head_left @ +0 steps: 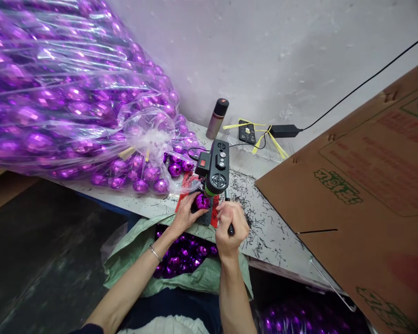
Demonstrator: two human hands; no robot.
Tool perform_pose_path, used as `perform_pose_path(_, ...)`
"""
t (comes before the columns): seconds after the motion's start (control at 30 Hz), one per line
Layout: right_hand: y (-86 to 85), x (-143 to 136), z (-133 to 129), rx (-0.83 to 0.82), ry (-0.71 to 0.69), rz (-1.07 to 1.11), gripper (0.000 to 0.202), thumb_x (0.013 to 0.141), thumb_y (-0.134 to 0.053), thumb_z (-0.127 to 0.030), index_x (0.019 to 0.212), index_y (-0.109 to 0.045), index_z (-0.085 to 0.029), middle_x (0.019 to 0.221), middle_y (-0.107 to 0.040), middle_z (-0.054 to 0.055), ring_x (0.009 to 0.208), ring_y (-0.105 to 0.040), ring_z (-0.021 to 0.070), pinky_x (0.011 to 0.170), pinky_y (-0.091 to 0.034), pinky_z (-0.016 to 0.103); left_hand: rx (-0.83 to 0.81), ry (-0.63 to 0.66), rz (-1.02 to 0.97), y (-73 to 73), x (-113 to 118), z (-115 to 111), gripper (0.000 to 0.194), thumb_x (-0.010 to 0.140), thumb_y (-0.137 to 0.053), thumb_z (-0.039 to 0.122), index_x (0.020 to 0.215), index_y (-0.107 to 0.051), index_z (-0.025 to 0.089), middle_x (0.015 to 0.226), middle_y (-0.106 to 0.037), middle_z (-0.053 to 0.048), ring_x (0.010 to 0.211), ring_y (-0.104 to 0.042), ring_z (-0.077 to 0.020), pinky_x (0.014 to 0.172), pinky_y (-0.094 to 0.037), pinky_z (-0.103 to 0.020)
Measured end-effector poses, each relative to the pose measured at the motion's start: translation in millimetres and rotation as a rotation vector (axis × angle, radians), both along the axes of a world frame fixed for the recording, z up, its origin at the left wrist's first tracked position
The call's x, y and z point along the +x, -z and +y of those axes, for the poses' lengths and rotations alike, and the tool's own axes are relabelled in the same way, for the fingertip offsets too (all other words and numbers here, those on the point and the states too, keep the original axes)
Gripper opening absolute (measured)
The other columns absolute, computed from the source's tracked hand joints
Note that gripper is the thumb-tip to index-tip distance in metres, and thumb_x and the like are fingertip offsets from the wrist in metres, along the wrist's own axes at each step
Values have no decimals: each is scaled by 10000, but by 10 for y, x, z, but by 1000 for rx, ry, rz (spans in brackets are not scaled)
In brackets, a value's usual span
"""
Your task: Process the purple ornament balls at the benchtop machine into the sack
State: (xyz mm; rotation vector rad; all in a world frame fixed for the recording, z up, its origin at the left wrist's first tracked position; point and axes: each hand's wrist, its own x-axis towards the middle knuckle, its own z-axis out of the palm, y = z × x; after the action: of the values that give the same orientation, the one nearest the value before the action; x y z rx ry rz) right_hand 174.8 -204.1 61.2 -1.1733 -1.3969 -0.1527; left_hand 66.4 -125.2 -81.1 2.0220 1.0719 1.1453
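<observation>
Under the head of a small black bench drill press sits a shiny purple faceted ball. My left hand is closed around the ball's near side, thumb and fingers against it. My right hand is wrapped round the black-gripped lever on the press's right side. A red switch shows on the press's left. Where the drill meets the ball is hidden by the press head. Below my hands, a green woven sack gapes at the table edge with several purple balls inside.
A large clear bag of purple balls leans over the table's left. Behind the press stand a dark spray can, a phone-like black device and a power adapter. Black shavings litter the tabletop. A cardboard box fills the right.
</observation>
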Motion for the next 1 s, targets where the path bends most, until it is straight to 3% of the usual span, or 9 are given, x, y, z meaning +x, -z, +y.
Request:
perform_pose_path(0.23,473,12,21,74,27,-60,267,994,-412,-121,776,-533,-215,772,-622,11,713,-618,127,629,-489,270,-20,1,0,9,-8,-5,545,887,-737,381,1374,-563,208,1311,-689,-131,1219,-654,-295,1037,-518,-466)
perform_pose_path(0.33,593,8,44,100,41,-46,275,1009,-394,-158,778,-531,-218,781,-626,14,709,-617,134,637,-497,284,-11,6,-9,-2,-9,-5,545,888,-737,396,1369,-566,207,1301,-693,-129,1209,-657,-293,1027,-524,-458)
perform_pose_path(0.57,650,1,68,123,68,-43,304,1033,-368,-204,761,-503,-222,767,-606,1,695,-603,132,765,-533,340,3,11,-25,-5,-6,-9,555,889,-737,425,1366,-559,204,1284,-698,-130,1186,-666,-289,1006,-532,-453)
perform_pose_path(1.0,800,10,95,158,72,-22,312,1042,-364,-238,757,-488,-220,747,-574,-1,681,-583,136,754,-525,349,-10,-5,-12,20,-1,-22,573,892,-732,450,1377,-546,210,1285,-689,-132,1201,-659,-293,1021,-528,-464)
